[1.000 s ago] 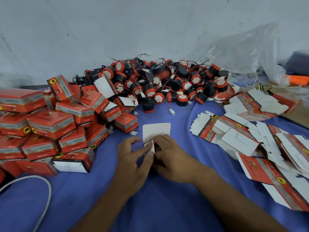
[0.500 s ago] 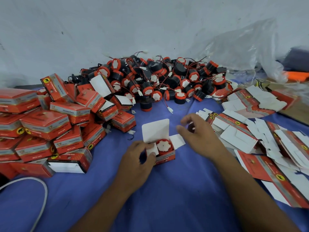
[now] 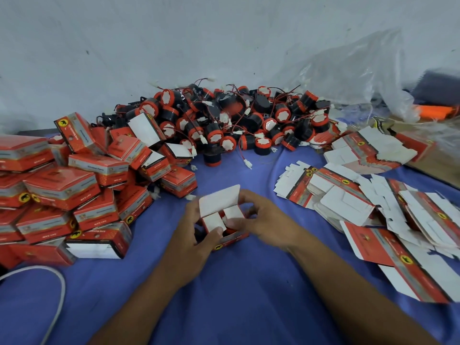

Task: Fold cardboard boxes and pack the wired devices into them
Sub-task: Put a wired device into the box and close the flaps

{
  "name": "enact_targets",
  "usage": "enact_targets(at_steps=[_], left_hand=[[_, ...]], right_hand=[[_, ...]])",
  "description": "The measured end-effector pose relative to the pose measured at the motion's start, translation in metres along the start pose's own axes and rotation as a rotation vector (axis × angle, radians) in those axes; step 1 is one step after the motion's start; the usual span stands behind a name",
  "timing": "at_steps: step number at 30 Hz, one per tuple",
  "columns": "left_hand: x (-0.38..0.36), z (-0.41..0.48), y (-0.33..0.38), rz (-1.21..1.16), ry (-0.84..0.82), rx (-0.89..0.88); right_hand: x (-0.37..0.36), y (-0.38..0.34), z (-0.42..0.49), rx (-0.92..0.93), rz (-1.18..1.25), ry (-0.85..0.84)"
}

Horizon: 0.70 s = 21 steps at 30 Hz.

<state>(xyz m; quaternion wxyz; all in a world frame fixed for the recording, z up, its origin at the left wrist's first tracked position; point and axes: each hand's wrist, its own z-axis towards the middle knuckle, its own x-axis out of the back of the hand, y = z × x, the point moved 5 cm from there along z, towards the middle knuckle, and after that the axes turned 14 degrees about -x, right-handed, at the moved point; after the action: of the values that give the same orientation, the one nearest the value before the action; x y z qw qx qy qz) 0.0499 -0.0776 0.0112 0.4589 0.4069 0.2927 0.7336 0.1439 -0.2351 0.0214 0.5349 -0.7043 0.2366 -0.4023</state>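
Note:
A small red cardboard box (image 3: 230, 239) sits on the blue cloth in front of me, its white lid flap (image 3: 219, 199) standing up and two white side flaps folded over the top. My left hand (image 3: 196, 239) grips the box's left side, thumb on the left flap. My right hand (image 3: 263, 220) grips the right side, thumb pressing the right flap down. The device inside is hidden under the flaps. A heap of black and red wired devices (image 3: 236, 120) lies at the back by the wall.
Closed red boxes (image 3: 74, 185) are stacked at the left. Flat unfolded box blanks (image 3: 373, 202) spread across the right. A clear plastic bag (image 3: 348, 75) lies at the back right, and a white cable (image 3: 57, 295) curves at the lower left.
My right hand came back from the right to the box. The side flaps now cover the device that showed in the open box half a second ago.

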Motion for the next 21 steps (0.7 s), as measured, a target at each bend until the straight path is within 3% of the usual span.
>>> enact_targets(at_steps=[4, 8, 21], left_hand=[[0.0022, -0.0005, -0.0003, 0.116, -0.059, -0.085], [0.0058, 0.001, 0.001, 0.159, -0.068, -0.135], [0.009, -0.003, 0.0006, 0.074, -0.106, -0.113]], right_hand=[[0.001, -0.0049, -0.0053, 0.144, -0.136, -0.05], [0.0026, -0.0001, -0.0098, 0.105, -0.161, -0.178], [-0.0016, -0.0025, -0.0059, 0.201, -0.116, -0.05]])
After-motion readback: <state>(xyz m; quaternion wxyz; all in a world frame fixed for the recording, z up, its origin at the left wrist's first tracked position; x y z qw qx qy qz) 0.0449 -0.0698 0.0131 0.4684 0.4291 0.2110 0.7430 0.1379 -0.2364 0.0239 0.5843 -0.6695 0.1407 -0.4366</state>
